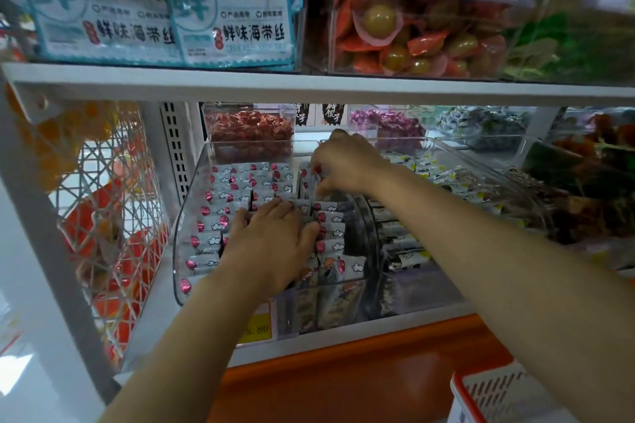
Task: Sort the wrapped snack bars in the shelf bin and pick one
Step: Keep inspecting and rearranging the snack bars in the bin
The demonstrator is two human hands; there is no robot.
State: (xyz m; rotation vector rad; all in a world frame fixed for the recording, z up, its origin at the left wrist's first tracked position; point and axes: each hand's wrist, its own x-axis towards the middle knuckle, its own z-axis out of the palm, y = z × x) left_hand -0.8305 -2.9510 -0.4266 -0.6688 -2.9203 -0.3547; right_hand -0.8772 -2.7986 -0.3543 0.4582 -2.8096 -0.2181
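A clear plastic shelf bin (182,233) holds several rows of small grey-white wrapped snack bars (237,182) with red marks on their ends. My left hand (271,244) lies flat, palm down, on the middle rows, fingers spread over the bars. My right hand (343,161) reaches into the far right of the bin, and its fingertips pinch the top of a snack bar (311,178) standing in the back row. The bars under both hands are hidden.
A second clear bin (446,161) with black-and-yellow wrapped snacks sits to the right. A wire basket (110,203) hangs at the left. A yellow price tag (257,330) is on the shelf front. A white shelf board (309,86) runs overhead. A red-rimmed shopping basket (494,391) stands at bottom right.
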